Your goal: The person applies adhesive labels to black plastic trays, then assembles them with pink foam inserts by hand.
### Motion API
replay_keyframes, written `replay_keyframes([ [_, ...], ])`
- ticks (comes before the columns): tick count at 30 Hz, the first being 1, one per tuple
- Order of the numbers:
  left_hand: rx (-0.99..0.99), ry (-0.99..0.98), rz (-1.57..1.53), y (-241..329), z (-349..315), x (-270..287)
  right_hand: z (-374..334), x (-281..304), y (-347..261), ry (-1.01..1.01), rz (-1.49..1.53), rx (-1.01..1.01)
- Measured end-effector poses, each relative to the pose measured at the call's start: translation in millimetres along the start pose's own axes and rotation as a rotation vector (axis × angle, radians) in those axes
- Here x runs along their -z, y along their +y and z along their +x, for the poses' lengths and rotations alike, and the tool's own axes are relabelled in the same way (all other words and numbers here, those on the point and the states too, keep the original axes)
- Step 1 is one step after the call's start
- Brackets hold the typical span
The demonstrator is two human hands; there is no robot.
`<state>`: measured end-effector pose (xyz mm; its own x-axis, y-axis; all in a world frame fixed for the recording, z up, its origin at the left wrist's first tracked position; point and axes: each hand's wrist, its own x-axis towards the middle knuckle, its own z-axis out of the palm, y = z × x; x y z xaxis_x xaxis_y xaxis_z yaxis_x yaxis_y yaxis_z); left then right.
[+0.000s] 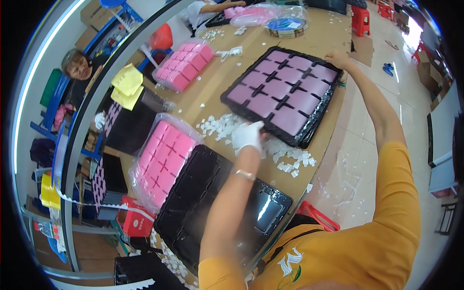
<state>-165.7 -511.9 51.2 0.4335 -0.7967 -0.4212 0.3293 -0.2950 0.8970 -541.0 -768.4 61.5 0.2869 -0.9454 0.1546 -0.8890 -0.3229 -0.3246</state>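
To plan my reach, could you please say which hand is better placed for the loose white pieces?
Probably the left hand, beside the white pieces; the right hand is at the black tray's far corner.

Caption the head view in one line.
White-gloved left hand and bare right hand at the edges of a black tray of purple pieces.

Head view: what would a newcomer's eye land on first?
Probably the black tray of mauve pads, right of centre on the brown table, with the white-gloved left hand at its near edge and the bare right hand at its far right corner. Next, likely the bright pink block in clear plastic, left of centre, and the white scraps strewn beside the tray.
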Motion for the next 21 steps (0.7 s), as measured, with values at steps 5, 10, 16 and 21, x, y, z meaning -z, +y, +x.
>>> replay_keyframes([
  [5,0.123,-0.12,-0.14,-11,10,-29,8,-23,31,0.113,0.033,-0.022],
  [10,0.178,-0.098,-0.002,-9,2,-35,14,-20,23,0.167,0.096,-0.059],
  [16,0.311,-0.153,0.108,-18,4,-18,30,-44,35,0.052,0.107,0.023],
  [21,-0.217,-0.1,0.522,-22,-21,-15,47,-83,126,0.476,-0.209,0.154],
])
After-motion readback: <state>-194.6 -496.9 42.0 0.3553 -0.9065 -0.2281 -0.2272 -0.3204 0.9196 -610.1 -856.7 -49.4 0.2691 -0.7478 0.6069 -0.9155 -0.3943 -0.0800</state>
